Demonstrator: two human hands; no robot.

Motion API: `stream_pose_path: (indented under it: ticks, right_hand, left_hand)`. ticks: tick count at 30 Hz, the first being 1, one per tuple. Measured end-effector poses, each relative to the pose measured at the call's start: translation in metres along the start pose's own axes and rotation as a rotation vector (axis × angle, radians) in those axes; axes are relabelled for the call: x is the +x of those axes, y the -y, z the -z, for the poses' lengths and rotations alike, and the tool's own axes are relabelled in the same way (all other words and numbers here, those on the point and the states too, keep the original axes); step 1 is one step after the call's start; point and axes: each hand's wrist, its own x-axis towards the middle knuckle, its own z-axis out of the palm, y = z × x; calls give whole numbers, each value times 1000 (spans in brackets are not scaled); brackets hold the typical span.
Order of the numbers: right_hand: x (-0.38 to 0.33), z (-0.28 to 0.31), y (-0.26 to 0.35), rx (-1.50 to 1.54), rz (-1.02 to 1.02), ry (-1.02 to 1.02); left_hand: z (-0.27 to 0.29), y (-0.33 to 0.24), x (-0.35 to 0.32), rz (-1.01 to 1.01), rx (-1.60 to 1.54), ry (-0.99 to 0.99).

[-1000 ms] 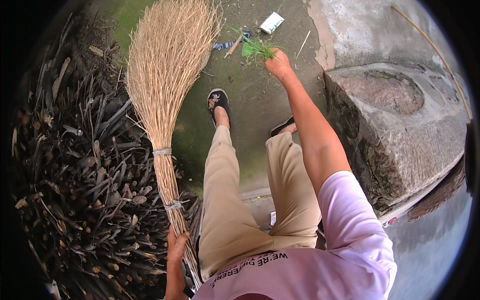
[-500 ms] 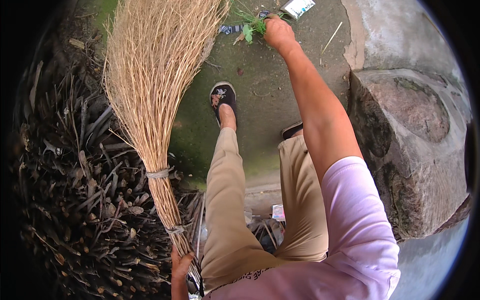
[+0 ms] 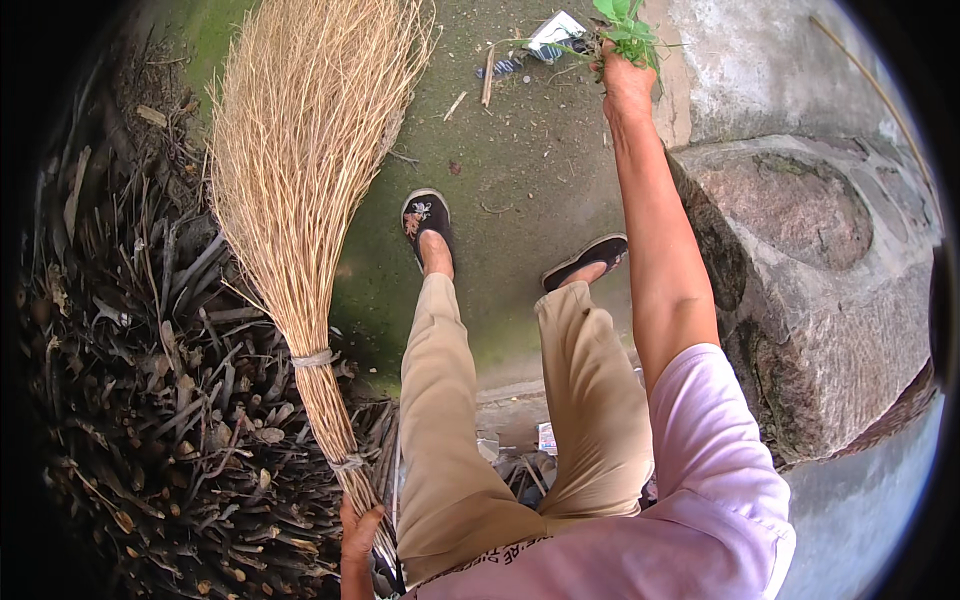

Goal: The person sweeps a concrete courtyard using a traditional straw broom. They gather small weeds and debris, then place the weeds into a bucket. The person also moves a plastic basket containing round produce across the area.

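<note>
A: Holding anything, that left hand (image 3: 358,535)?

B: Yes. Its grip is closed round the bound end of a straw broom (image 3: 300,190). From that grip the broom runs up and away, two ties round its neck just above the fingers, then fans out wide over the mossy ground (image 3: 530,170).

A: And the right hand (image 3: 626,88)?

B: Stretched far out ahead, its grip closed on a bunch of green weeds (image 3: 628,28). The leaves stick up past the fist.

A: What lies near that grip?

B: Just left of it, a bit of white litter (image 3: 556,30) and a small stick (image 3: 487,88) on the ground. To its right and below, a big grey stone block (image 3: 820,260) beside the outstretched arm.

A: And by the broom grip?

B: A heap of dark dry leaves and twigs (image 3: 150,400) fills the whole side left of it. To its right stand the person's legs in tan trousers, with dark slippers (image 3: 425,220) on the feet.
</note>
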Motion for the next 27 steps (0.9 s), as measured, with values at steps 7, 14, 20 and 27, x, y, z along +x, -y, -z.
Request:
stream_pose_path:
  ticks: [7,14,20,27]
  right_hand:
    - [31,-29,-38,-768,106,-99]
    - [31,-59,-58,-879,240,-204]
    - [31,-67,-60,-814,238,-208]
    - [15,-1,-87,-570,239,-165]
  left_hand:
    - [-3,1,5,8,-31,-23]
    - [2,3,11,36,-25,8]
    - [-9,4,12,25,-3,-67]
    - [-5,11,16,-22,67,-49]
